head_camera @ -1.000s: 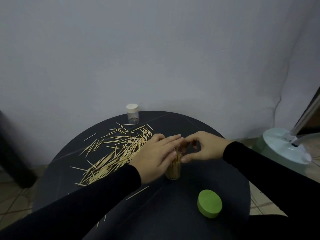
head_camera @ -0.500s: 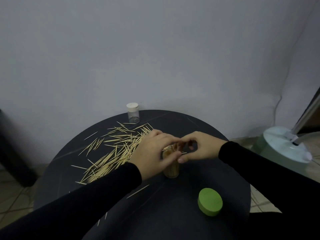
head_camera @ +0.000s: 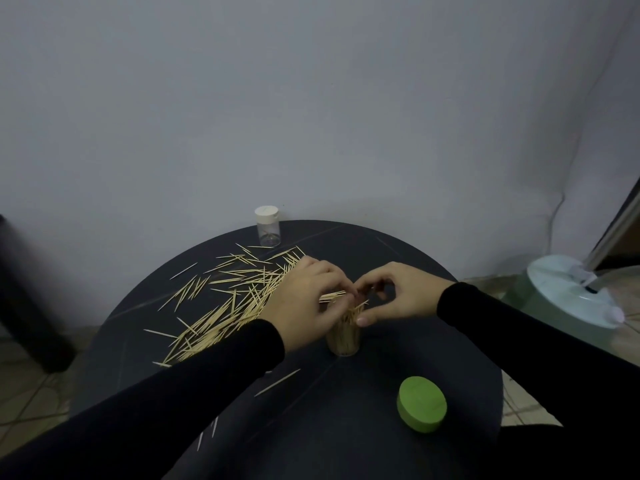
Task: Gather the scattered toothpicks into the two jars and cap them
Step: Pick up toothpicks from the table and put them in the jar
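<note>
A clear jar (head_camera: 343,337) packed with toothpicks stands near the middle of the round black table (head_camera: 398,258). My left hand (head_camera: 304,303) curls over the jar's mouth and pinches a few toothpicks lying across it. My right hand (head_camera: 398,294) meets it from the right, fingers curled, thumb at the jar's rim among the toothpick tips. Many loose toothpicks (head_camera: 225,299) lie scattered to the left. A green lid (head_camera: 421,404) lies at the front right. A second small clear jar (head_camera: 267,226) with a white cap stands at the table's far edge.
A single toothpick (head_camera: 277,382) lies in front of the jar and a few more near the table's front edge (head_camera: 207,433). A pale green round stand base (head_camera: 571,296) sits on the floor to the right. A dark object (head_camera: 27,299) stands at the left.
My left hand's fingers have curled down from lying flat over the jar to pinching toothpicks at its mouth. My right hand has closed in slightly toward the rim.
</note>
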Action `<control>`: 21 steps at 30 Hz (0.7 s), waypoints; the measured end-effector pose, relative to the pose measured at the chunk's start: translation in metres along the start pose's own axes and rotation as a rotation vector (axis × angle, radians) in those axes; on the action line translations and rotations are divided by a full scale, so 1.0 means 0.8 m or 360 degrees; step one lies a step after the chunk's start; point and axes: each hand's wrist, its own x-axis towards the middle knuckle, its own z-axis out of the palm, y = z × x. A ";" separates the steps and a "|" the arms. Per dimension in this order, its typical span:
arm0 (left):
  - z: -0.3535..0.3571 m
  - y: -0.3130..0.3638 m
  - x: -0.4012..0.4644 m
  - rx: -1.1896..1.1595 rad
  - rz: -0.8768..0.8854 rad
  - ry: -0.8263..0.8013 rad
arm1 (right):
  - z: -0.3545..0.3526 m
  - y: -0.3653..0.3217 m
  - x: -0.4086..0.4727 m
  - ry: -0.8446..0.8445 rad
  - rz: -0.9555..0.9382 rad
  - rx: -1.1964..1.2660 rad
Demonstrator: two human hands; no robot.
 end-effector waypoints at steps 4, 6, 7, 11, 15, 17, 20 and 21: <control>-0.015 -0.014 -0.008 -0.0125 0.0135 -0.0130 | 0.000 -0.001 -0.001 -0.0013 0.0040 -0.0027; -0.019 -0.022 -0.013 -0.0094 0.0203 -0.0147 | 0.000 -0.001 -0.001 -0.0015 0.0046 -0.0024; -0.020 -0.025 -0.015 -0.0085 0.0197 -0.0124 | 0.000 0.000 0.000 -0.0008 0.0051 -0.0022; -0.014 -0.022 -0.014 -0.0040 0.0190 -0.0019 | 0.001 -0.001 0.001 -0.0009 0.0056 -0.0012; -0.006 -0.008 -0.010 -0.0017 0.0236 -0.0049 | 0.000 -0.001 0.000 -0.0026 0.0004 0.0040; -0.005 -0.002 -0.009 -0.0056 0.0269 -0.0088 | 0.000 -0.002 -0.001 -0.0034 -0.0006 0.0058; -0.011 -0.003 -0.008 -0.0120 0.0319 -0.0152 | -0.001 -0.002 0.000 -0.0027 0.0020 0.0048; -0.012 -0.005 -0.007 -0.0126 0.0333 -0.0157 | 0.000 -0.002 0.000 -0.0025 0.0022 0.0040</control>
